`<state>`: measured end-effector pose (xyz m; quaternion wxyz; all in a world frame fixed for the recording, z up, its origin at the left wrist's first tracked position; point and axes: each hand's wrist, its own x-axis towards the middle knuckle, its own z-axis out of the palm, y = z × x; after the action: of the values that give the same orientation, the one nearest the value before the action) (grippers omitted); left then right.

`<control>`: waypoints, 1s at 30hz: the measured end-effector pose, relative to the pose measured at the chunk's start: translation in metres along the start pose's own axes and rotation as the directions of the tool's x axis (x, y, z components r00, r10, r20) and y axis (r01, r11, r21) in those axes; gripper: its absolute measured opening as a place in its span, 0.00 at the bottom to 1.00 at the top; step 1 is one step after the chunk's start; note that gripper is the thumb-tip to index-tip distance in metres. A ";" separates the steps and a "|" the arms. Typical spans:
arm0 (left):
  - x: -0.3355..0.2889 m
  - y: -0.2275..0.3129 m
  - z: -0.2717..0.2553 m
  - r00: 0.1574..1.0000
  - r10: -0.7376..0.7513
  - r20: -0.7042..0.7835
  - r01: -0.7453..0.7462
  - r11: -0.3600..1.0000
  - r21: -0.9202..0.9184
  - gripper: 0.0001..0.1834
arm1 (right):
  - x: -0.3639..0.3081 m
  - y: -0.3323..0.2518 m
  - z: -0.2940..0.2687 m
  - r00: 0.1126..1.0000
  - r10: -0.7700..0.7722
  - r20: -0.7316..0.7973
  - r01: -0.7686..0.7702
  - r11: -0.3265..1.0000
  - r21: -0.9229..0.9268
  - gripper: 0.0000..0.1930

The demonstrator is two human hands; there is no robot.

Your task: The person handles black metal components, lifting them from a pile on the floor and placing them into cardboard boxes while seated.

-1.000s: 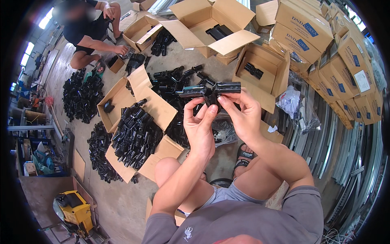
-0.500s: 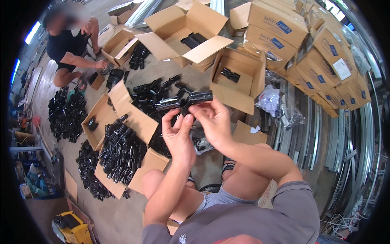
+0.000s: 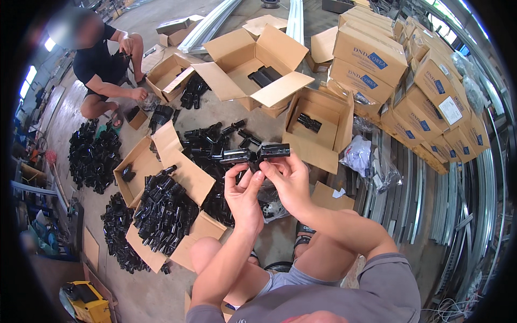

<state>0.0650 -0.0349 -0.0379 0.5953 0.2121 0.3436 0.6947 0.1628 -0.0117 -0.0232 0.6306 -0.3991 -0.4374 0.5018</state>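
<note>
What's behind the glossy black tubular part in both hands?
Piled glossy black pieces on grey concrete floor; whatever the held part directly covers is hidden.

The person wears a dark grey shirt [image 3: 323,302] with short, loose sleeves [image 3: 390,282] and pale blue-grey shorts [image 3: 306,276], lighter in tone than the shirt. The forearms [image 3: 223,269], left hand [image 3: 247,205] and right hand [image 3: 291,185] are bare. A black strapped sandal [image 3: 305,228] carries pale lettering across its upper band.
</note>
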 end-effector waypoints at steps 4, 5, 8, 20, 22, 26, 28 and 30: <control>-0.001 0.000 -0.002 1.000 0.021 0.000 -0.021 0.999 0.032 0.19 | -0.006 0.001 0.003 0.999 0.052 -0.009 -0.051 0.994 0.092 0.06; -0.001 0.000 0.001 0.999 0.037 0.003 -0.037 0.999 -0.034 0.19 | -0.004 0.005 0.006 0.996 0.073 -0.049 -0.070 0.996 0.055 0.05; 0.005 -0.001 0.006 0.997 0.039 -0.068 -0.042 0.998 -0.050 0.20 | -0.006 0.010 0.017 0.982 0.106 -0.159 -0.112 0.993 -0.029 0.06; 0.022 0.035 -0.020 0.997 -0.011 -0.082 -0.001 0.990 -0.143 0.15 | 0.022 0.103 -0.074 0.822 0.515 0.245 -0.148 0.609 -0.780 0.12; 0.025 0.036 -0.019 0.998 -0.015 -0.069 0.004 0.988 -0.152 0.15 | 0.009 0.142 -0.096 0.693 0.618 0.371 0.155 0.375 -0.914 0.12; 0.027 0.041 -0.016 0.998 -0.019 -0.062 0.009 0.987 -0.162 0.16 | -0.016 0.238 -0.117 0.433 0.867 0.247 0.216 0.166 -0.962 0.11; 0.026 0.044 -0.017 0.999 -0.003 -0.053 -0.006 0.986 -0.167 0.15 | -0.036 0.281 -0.118 0.503 0.845 0.181 0.101 0.151 -0.983 0.11; 0.025 0.049 -0.015 0.998 -0.005 -0.060 -0.005 0.986 -0.169 0.16 | -0.054 0.309 -0.116 0.619 0.783 0.063 -0.031 0.105 -0.994 0.13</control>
<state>0.0159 -0.0164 -0.0152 0.6004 0.1397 0.3013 0.7275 0.1793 -0.0169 -0.3576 -0.1032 -0.6191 -0.6719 0.3932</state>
